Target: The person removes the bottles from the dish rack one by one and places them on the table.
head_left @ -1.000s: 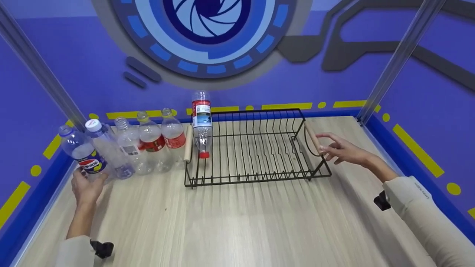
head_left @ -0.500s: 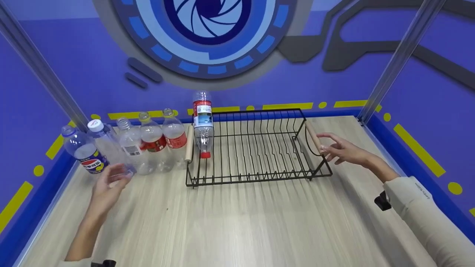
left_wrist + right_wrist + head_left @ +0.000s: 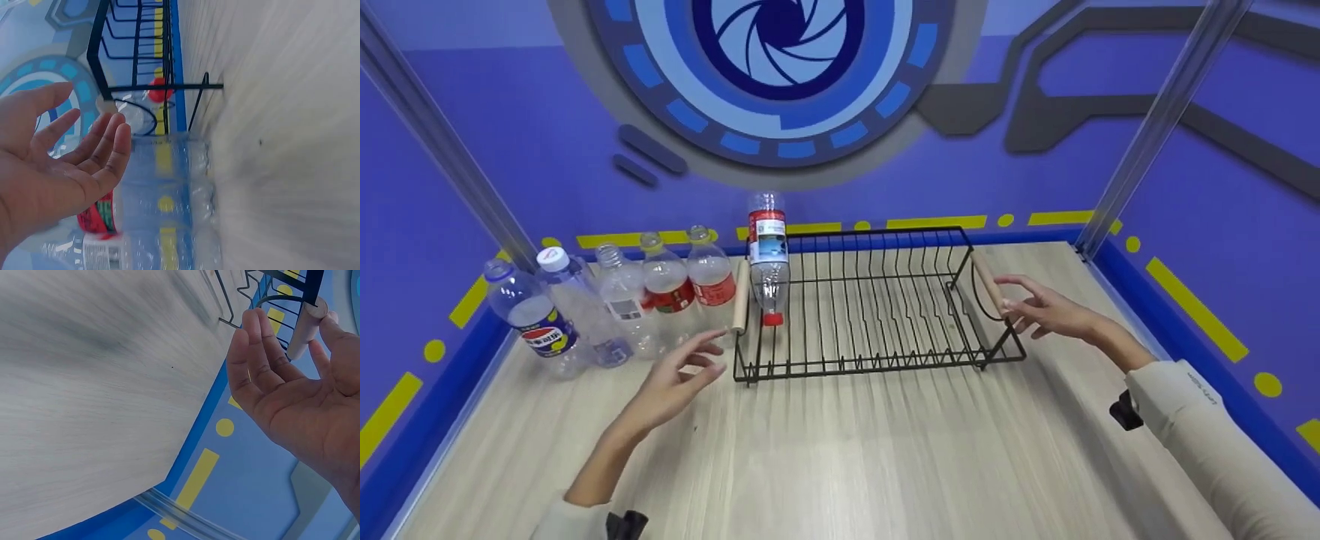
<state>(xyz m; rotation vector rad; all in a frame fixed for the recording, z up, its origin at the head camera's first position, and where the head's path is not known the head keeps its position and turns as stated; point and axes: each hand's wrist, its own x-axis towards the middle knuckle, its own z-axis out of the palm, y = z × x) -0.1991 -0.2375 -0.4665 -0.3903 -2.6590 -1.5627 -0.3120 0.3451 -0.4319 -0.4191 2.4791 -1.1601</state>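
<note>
A black wire dish rack (image 3: pixel 877 369) with wooden handles stands on the table. Inside its left end, a clear plastic bottle (image 3: pixel 769 247) leans with its red cap down. My left hand (image 3: pixel 679 379) hovers before the rack's left handle (image 3: pixel 741 296), fingers loosely spread and holding nothing. In the left wrist view, its palm faces the rack's corner. My right hand (image 3: pixel 1054 309) is at the right handle (image 3: pixel 988 283); in the right wrist view the thumb touches the handle's end (image 3: pixel 308 326) and the other fingers (image 3: pixel 256 354) extend loosely beside it.
Several clear bottles stand in a row left of the rack: a blue-labelled cola bottle (image 3: pixel 540 330), a white-capped bottle (image 3: pixel 585 315), an uncapped one (image 3: pixel 619 292) and two red-labelled bottles (image 3: pixel 711 281). Blue walls (image 3: pixel 510 150) enclose the table (image 3: pixel 840 465).
My left hand has let go of the blue-labelled cola bottle and moved right, past the row, to the rack's left handle. The right hand stays at the right handle.
</note>
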